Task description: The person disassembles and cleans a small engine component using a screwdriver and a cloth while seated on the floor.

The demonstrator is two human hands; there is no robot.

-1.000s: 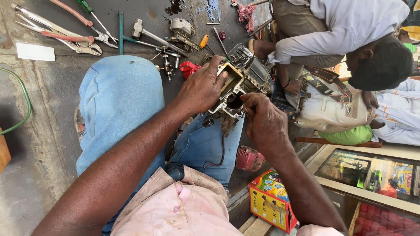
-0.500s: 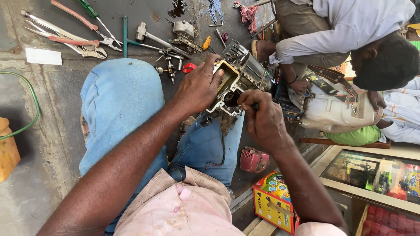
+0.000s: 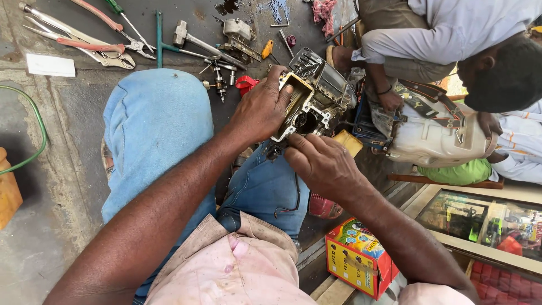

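A small metal engine block (image 3: 319, 96), greasy and partly stripped, rests over my right knee. My left hand (image 3: 261, 110) grips its left side, thumb on the housing's rim. My right hand (image 3: 322, 164) is below it, fingers closed against the underside near a round opening; whether it pinches a small part I cannot tell. A black wire (image 3: 296, 195) hangs down from the engine over my blue jeans (image 3: 152, 130).
Pliers (image 3: 84, 42), a screwdriver (image 3: 127, 22), a hammer (image 3: 195, 39) and loose metal parts (image 3: 237, 31) lie on the concrete floor ahead. Another person (image 3: 451, 34) crouches at right over a white machine casing (image 3: 440, 141). A colourful carton (image 3: 358, 260) sits by my right leg.
My right hand has dropped slightly from the engine's opening to its underside. My left hand keeps its grip and the engine has tilted a little.
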